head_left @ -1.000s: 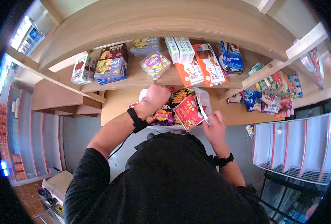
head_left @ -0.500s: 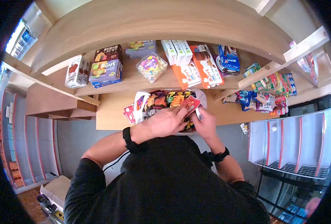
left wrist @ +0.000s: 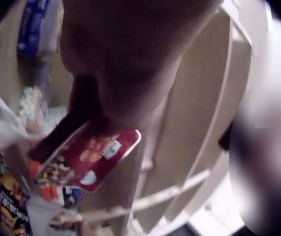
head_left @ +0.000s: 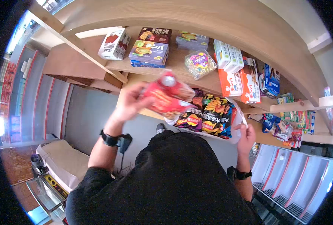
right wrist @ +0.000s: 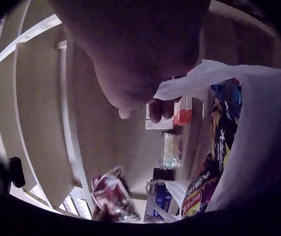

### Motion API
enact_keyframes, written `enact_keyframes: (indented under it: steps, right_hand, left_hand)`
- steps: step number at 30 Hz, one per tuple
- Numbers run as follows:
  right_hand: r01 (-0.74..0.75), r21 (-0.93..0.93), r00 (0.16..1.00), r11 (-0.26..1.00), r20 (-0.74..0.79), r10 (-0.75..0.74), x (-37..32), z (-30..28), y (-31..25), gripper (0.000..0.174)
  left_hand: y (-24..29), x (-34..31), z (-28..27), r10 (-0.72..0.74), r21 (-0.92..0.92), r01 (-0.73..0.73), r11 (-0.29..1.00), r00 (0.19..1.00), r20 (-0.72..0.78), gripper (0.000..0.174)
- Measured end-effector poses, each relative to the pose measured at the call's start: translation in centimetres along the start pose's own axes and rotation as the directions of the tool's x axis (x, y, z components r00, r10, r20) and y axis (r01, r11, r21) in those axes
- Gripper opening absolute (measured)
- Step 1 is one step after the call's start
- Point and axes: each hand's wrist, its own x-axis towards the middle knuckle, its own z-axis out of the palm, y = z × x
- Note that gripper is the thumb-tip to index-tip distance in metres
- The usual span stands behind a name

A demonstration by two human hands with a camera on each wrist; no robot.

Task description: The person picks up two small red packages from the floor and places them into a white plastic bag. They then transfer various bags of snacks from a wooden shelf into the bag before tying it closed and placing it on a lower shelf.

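In the head view my left hand (head_left: 130,101) grips a red snack pouch (head_left: 160,101), raised left of the white plastic bag (head_left: 238,113) and blurred by motion. The left wrist view shows a nut picture on this pouch (left wrist: 98,155). My right hand (head_left: 246,138) pinches the rim of the bag at its right side and pulls it up. Inside the open bag, dark chip bags (head_left: 213,118) stand side by side with their printed fronts showing. White plastic (right wrist: 263,128) stretches from the right fingers in the right wrist view.
A wooden shelf (head_left: 174,69) behind the bag carries biscuit boxes (head_left: 149,50), a clear tub of candy (head_left: 200,63) and orange boxes (head_left: 251,82). Small snack packets (head_left: 282,127) lie at the right. White wire racks (head_left: 286,180) stand lower right, and a beige covered box (head_left: 65,161) stands lower left.
My left hand has gone from over the bag to its left, lifting the red pouch out. My right hand keeps hold of the bag's rim. The head view has turned left.
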Motion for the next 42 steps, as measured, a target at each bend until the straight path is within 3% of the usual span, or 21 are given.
enact_keyframes:
  steps: [3, 7, 13, 14, 15, 16, 17, 18, 19, 20, 21, 23, 26, 27, 29, 31, 33, 35, 38, 40, 42]
  right_hand:
    - [-0.004, -0.065, 0.999, 0.998, -0.053, 0.001, -0.3, -0.7, -0.1, 0.021]
    - [-0.017, -0.106, 0.996, 0.994, -0.091, 0.007, -0.2, -0.5, -0.6, 0.024]
    - [-0.007, -0.189, 0.997, 0.982, -0.07, -0.007, 0.2, -0.3, -1.9, 0.028]
    - [-0.003, -0.203, 0.998, 0.979, -0.068, -0.012, 0.1, -0.4, -2.1, 0.028]
    - [-0.006, -0.204, 0.998, 0.979, -0.069, -0.008, 0.0, -0.5, -2.1, 0.028]
    - [-0.007, -0.201, 0.997, 0.98, -0.073, -0.008, 0.0, -0.7, -1.9, 0.028]
    - [-0.009, -0.196, 0.997, 0.981, -0.077, -0.006, 0.0, -0.9, -1.6, 0.028]
    - [-0.023, -0.208, 0.995, 0.978, -0.101, 0.001, 0.0, -1.2, -1.4, 0.026]
    - [-0.039, -0.216, 0.992, 0.976, -0.125, 0.011, -0.2, -1.5, -1.0, 0.024]
    - [-0.057, -0.222, 0.988, 0.973, -0.151, 0.023, -0.4, -1.7, -0.7, 0.023]
    - [-0.057, -0.204, 0.984, 0.977, -0.174, 0.021, -0.5, -1.7, -0.6, 0.02]
    - [-0.047, -0.168, 0.976, 0.985, -0.22, 0.009, -0.4, -1.8, -0.7, 0.014]
    - [0.14, -0.157, 0.915, 0.978, -0.358, -0.189, -0.2, 0.0, -2.6, 0.011]
    - [0.256, -0.335, 0.875, 0.907, -0.318, -0.364, -0.1, 1.0, -3.7, 0.011]
    - [0.417, -0.673, 0.728, 0.611, -0.156, -0.668, -0.1, 2.3, -6.5, 0.013]
    - [0.595, -0.564, 0.765, 0.573, 0.179, -0.619, -0.5, 2.8, -7.9, 0.017]
    - [0.536, -0.384, 0.815, 0.752, 0.467, -0.342, -0.4, 4.1, -6.9, 0.019]
    - [0.538, -0.371, 0.769, 0.757, 0.583, -0.26, 0.7, 5.8, -5.3, 0.033]
    - [0.317, -0.713, 0.937, 0.625, 0.338, -0.09, 1.9, 5.5, 1.1, 0.041]
    - [0.216, -0.866, 0.952, 0.45, 0.29, 0.101, 2.5, 3.5, 1.6, 0.044]
    - [0.135, -0.929, 0.943, 0.344, 0.227, 0.244, 2.4, 1.5, 2.0, 0.04]
  left_hand:
    - [-10.6, -1.6, -7.4, -0.205, -0.269, 0.158, 0.95, 0.967, -0.154, 0.03]
    - [-21.6, -2.6, -8.6, -0.503, -0.397, 0.383, 0.834, 0.823, -0.264, 0.029]
    - [-30.3, 2.3, -6.5, -0.566, -0.599, 0.347, 0.721, 0.795, -0.22, 0.033]
    - [-32.0, 2.8, -6.5, -0.642, -0.471, 0.479, 0.741, 0.713, -0.284, 0.047]
    - [-34.1, 2.9, -6.3, -0.611, -0.149, 0.61, 0.778, 0.681, -0.404, 0.052]
    - [-35.5, 3.2, -6.1, -0.536, 0.183, 0.694, 0.696, 0.672, -0.51, 0.057]
    - [-36.8, 3.3, -6.2, -0.431, 0.478, 0.722, 0.501, 0.687, -0.586, 0.062]
    - [-33.0, 3.2, -5.3, -0.451, 0.39, 0.686, 0.614, 0.71, -0.54, 0.069]
    - [-36.3, 3.1, -5.7, -0.287, 0.278, 0.446, 0.851, 0.837, -0.467, 0.063]
    - [-36.0, 2.6, -5.3, -0.247, 0.371, 0.437, 0.819, 0.853, -0.459, 0.055]
    - [-30.0, 2.1, -3.4, -0.207, 0.46, 0.422, 0.781, 0.87, -0.446, 0.046]
    - [-23.8, 1.3, -1.8, -0.177, 0.354, 0.308, 0.883, 0.917, -0.357, 0.037]
    - [-16.9, 0.5, -0.2, -0.103, 0.321, 0.178, 0.93, 0.966, -0.239, 0.035]
    - [-15.2, 0.3, 0.3, -0.075, 0.331, 0.139, 0.933, 0.977, -0.199, 0.036]
    - [-12.6, 0.6, 1.9, 0.047, 0.3, 0.002, 0.954, 0.986, -0.158, 0.039]
    - [-9.5, 0.8, 3.7, 0.205, 0.352, -0.167, 0.921, 0.976, -0.072, 0.043]
    - [-5.3, 1.4, 6.0, 0.251, 0.481, -0.24, 0.844, 0.967, 0.041, 0.05]
    - [-3.8, 2.3, 7.9, 0.289, 0.609, -0.305, 0.732, 0.949, 0.128, 0.055]
    - [-5.0, 3.4, 9.3, 0.268, 0.741, -0.33, 0.585, 0.941, 0.208, 0.045]
    - [-6.8, 3.5, 8.6, 0.216, 0.776, -0.307, 0.551, 0.951, 0.223, 0.036]
    - [-7.6, 2.3, 7.7, 0.056, 0.531, -0.055, 0.846, 0.998, 0.013, 0.025]
